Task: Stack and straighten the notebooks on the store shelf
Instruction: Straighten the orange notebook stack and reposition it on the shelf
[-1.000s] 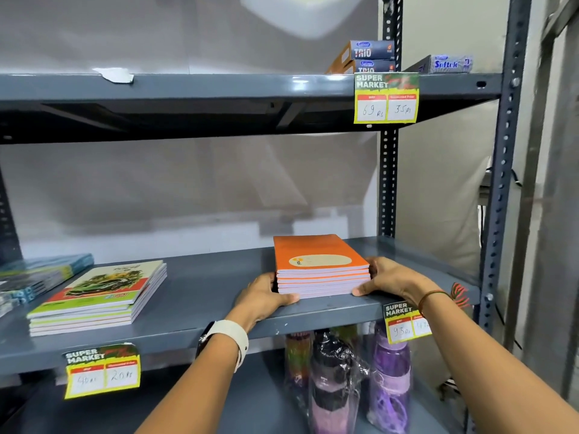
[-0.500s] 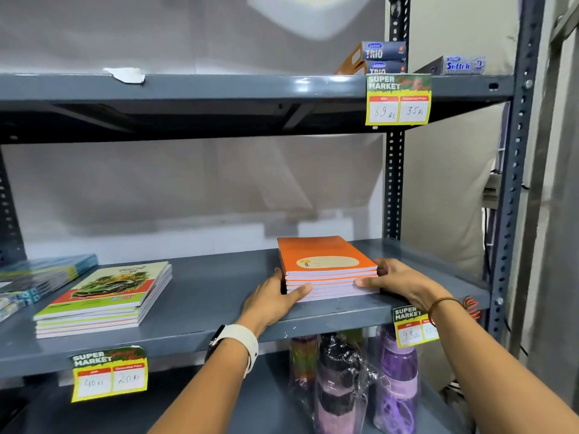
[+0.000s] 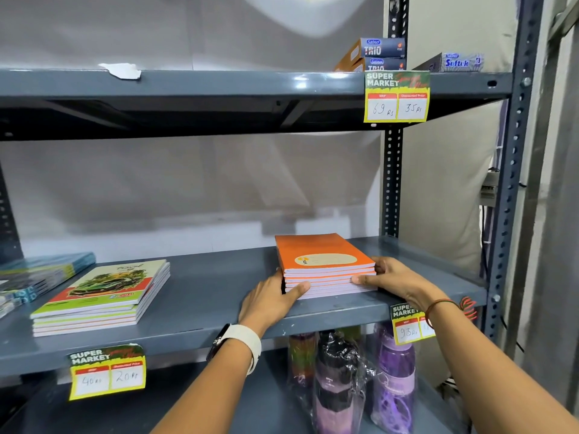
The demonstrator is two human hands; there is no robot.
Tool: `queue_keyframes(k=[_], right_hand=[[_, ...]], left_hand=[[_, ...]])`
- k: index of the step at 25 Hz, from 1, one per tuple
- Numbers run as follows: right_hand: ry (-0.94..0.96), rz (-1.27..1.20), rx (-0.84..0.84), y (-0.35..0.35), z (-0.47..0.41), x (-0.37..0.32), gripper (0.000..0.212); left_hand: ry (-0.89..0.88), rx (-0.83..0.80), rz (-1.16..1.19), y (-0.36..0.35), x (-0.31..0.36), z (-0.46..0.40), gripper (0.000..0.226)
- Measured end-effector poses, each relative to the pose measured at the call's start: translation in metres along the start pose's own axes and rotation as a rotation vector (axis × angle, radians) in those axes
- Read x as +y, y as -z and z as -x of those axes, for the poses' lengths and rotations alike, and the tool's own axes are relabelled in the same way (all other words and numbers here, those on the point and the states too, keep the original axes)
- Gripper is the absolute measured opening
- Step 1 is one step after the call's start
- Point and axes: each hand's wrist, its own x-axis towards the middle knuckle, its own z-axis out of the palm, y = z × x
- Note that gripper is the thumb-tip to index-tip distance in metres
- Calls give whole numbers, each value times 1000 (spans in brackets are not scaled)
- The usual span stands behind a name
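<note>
A grey painted metal shelf (image 3: 200, 296) serves as the reference surface. Toward its right end, close to the front lip, lies a stack of orange-covered paper notebooks (image 3: 326, 266), flat, with a pale oval label on the top cover and the page edges facing the viewer. The left hand (image 3: 269, 300) lies against the stack's left front corner: its thumb crosses the lower page edges, and the other fingers run along the left side, mostly hidden, so their spread cannot be told. The right hand (image 3: 398, 281) cups the stack's right front corner, with one finger laid flat along the lower page edges and the remaining fingers close together against the right side. A white watch strap (image 3: 247, 343) circles the left wrist; a thin red-and-green thread band (image 3: 438, 305) circles the right wrist.

Well to the left of the orange stack, on the same shelf, lies a second stack of notebooks with a green car picture on the cover (image 3: 103, 296), turned slightly askew to the shelf edge. Farther left, at the frame edge, lies a blue-covered stack (image 3: 40, 274), partly cut off.

Yellow price tags hang from the shelf lip: one below the car-cover stack (image 3: 106, 372), one beside the right wrist (image 3: 407, 324), partly covered by it. Below the orange stack, on the next shelf down, stand purple plastic bottles in clear wrap (image 3: 360, 380). On the shelf above, blue pen boxes (image 3: 380, 53) sit over a third yellow tag (image 3: 396, 97).
</note>
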Motion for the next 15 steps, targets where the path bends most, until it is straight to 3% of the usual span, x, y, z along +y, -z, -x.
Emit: queue_keyframes(k=[3, 8, 15], right_hand=[[47, -68, 17, -4, 2, -1, 49], [70, -70, 38, -5, 1, 1, 55], [66, -77, 54, -2, 2, 4, 55]], left_hand=[[9, 14, 27, 1, 2, -1, 78], [-24, 33, 34, 0, 0, -1, 56], [-60, 30, 71, 0, -2, 0, 56]])
